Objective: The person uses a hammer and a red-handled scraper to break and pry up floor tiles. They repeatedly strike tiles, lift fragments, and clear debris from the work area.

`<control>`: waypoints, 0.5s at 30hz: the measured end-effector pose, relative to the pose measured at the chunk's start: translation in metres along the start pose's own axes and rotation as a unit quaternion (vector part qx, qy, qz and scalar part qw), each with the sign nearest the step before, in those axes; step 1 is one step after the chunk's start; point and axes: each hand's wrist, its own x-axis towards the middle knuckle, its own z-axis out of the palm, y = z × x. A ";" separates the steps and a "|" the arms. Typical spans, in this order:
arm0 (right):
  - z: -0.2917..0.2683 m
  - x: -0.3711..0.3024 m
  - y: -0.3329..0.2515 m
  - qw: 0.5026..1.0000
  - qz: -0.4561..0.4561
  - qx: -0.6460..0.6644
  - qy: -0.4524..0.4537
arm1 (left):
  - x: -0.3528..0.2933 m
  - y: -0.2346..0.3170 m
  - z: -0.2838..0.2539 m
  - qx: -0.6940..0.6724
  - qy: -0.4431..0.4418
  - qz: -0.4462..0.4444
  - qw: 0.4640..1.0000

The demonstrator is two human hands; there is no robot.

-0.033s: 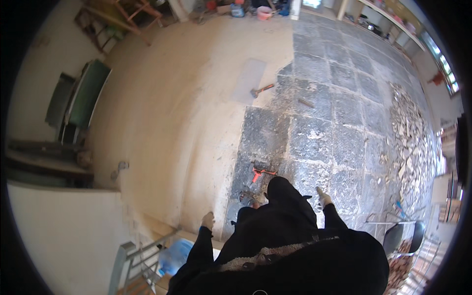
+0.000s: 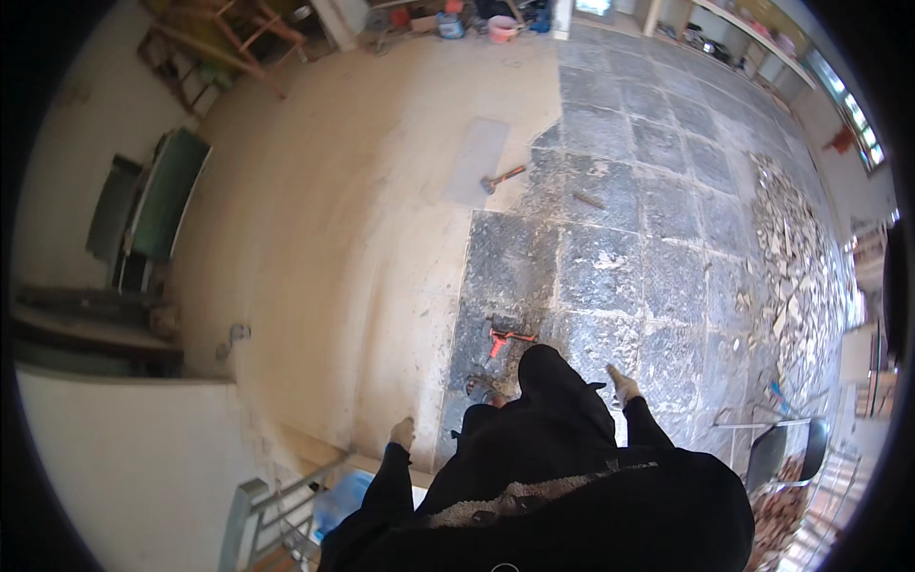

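Observation:
My left hand [image 2: 402, 435] hangs low beside my dark clothing, above the edge of the beige floor. It is small and pale, and I cannot make out how its fingers are set. My right hand [image 2: 625, 389] hangs over the grey rough floor with a finger stretched out and nothing seen in it. Red-orange hand tools [image 2: 505, 337] lie on the dark floor in front of my sandalled foot [image 2: 482, 390]. Farther off, a hammer [image 2: 501, 179] with an orange and black handle rests at the lower end of a pale grey rectangular patch [image 2: 478, 153].
Broken tile pieces [image 2: 786, 253] are heaped along the right. Folding chairs [image 2: 783, 453] stand at the lower right. A metal frame [image 2: 246, 510] and a blue water bottle [image 2: 340, 500] are at the lower left. Green panels [image 2: 170, 195] lean on the left wall; a pink tub [image 2: 501, 29] sits far back.
The view has shifted slightly, so the floor and its tools appear a little farther left. Both hands stay almost where they were.

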 end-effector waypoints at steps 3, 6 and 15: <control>0.050 0.003 0.039 0.981 -0.015 0.135 -0.141 | 0.003 0.020 -0.026 -0.019 0.055 -0.078 0.995; 0.083 0.029 0.083 0.930 -0.163 0.191 -0.269 | 0.008 0.052 -0.031 0.004 -0.027 0.081 0.996; 0.101 0.048 0.119 0.983 0.062 0.035 -0.171 | -0.044 0.126 0.094 0.467 -0.362 0.427 0.685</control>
